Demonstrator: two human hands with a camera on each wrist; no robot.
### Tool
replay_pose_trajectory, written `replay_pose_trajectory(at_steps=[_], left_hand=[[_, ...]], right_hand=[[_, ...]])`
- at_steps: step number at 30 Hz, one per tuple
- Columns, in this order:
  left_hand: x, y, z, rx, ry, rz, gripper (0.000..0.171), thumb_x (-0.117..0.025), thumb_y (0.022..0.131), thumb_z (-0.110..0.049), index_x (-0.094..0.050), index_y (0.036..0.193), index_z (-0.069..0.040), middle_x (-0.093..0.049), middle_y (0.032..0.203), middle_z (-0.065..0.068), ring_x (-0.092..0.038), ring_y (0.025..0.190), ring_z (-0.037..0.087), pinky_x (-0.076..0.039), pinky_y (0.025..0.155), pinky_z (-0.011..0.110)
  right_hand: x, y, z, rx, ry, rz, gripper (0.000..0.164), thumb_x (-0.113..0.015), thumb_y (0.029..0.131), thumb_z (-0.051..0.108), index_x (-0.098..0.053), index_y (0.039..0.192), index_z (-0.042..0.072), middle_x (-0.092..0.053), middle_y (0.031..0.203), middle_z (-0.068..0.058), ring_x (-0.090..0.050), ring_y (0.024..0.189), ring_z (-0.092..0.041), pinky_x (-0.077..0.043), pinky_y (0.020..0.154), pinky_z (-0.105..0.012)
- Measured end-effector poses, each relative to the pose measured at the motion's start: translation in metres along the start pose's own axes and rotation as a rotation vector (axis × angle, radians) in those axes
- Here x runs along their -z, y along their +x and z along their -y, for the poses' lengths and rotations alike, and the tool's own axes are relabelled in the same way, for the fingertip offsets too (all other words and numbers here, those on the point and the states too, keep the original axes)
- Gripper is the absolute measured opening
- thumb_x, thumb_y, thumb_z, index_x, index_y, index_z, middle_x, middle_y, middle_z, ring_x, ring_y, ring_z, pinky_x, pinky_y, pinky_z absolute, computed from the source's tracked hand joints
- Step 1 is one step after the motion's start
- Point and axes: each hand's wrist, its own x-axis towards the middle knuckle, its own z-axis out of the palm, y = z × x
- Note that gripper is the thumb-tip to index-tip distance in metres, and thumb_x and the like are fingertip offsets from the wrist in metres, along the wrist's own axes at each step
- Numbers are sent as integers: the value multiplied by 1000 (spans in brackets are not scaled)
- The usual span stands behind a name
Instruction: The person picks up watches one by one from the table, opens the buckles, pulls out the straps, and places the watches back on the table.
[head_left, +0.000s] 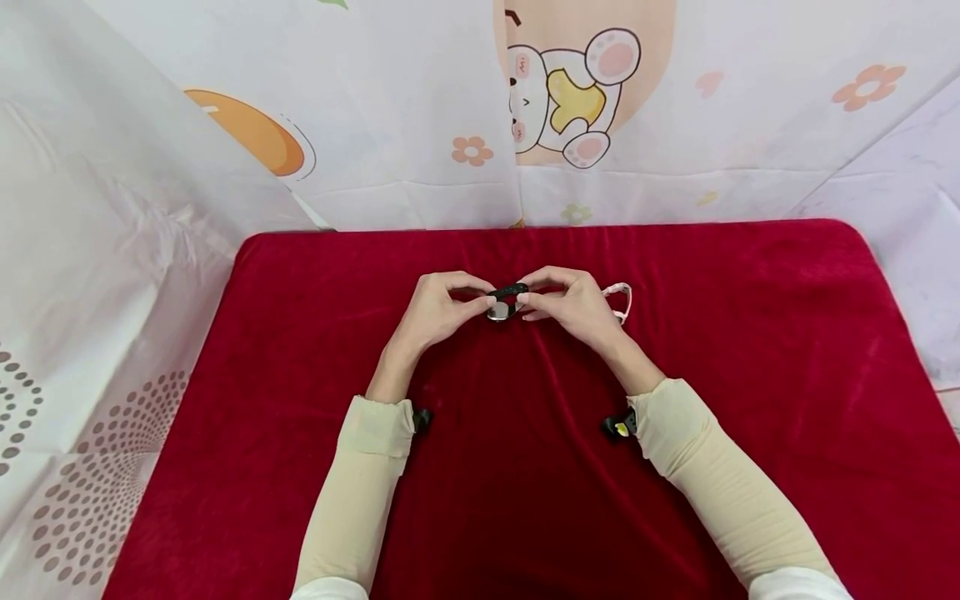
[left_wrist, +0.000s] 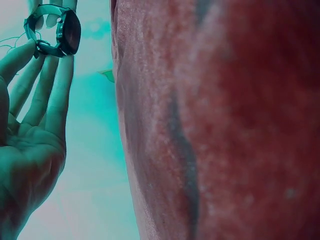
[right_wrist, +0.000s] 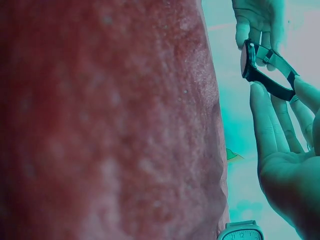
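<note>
A wristwatch (head_left: pixel 498 312) with a black strap (head_left: pixel 512 289) is held up between both hands over the red cloth. My left hand (head_left: pixel 437 310) pinches it from the left with thumb and fingertips. From the other side, my right hand (head_left: pixel 576 308) grips the strap between thumb and fingers. The strap forms a loop in the left wrist view, where the round dark-edged watch case (left_wrist: pixel 71 32) faces right. In the right wrist view the band (right_wrist: pixel 280 90) stretches from the case toward the right thumb.
A second watch with a pale pinkish strap (head_left: pixel 622 293) lies just beyond the right hand, partly hidden by it. Its numbered dial (right_wrist: pixel 242 234) appears low in the right wrist view. The red velvet cloth (head_left: pixel 300 350) covers the table, with a printed white curtain (head_left: pixel 405 142) behind.
</note>
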Motion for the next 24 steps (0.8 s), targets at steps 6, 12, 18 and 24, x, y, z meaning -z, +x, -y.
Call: replay_pose_trajectory(at_steps=[6,12,18,24], left_hand=[[-1,0,-1,27,-38,19,9,-79,86,-15,-80,95,-15,-74,90,-5,-69,80,11,-58,69,32],[-3,1,-2,21,-46,30,8,-78,86,-13,-80,94,-14,-73,90,-5,-69,74,12,-59,63,32],[-4,2,-1,17,-35,30,8,-79,86,-12,-80,93,-15,-73,89,-6,-69,75,11,-58,64,31],[-4,2,-1,18,-55,35,9,-79,86,-10,-80,94,-14,-73,89,-5,-70,75,11,-59,64,31]], right_hand=[[2,0,-1,0,-5,9,21,-73,90,2,-69,109,-5,-68,102,-19,-72,86,-38,-60,73,-46],[3,-1,-2,-6,-9,11,21,-73,89,3,-69,109,-5,-68,100,-20,-72,84,-36,-60,73,-47],[3,0,-2,-15,-8,5,21,-74,89,3,-70,108,-4,-68,99,-20,-73,83,-32,-60,72,-48],[3,0,-3,-12,-23,18,22,-74,89,4,-70,109,-5,-68,100,-21,-73,84,-34,-60,72,-48]])
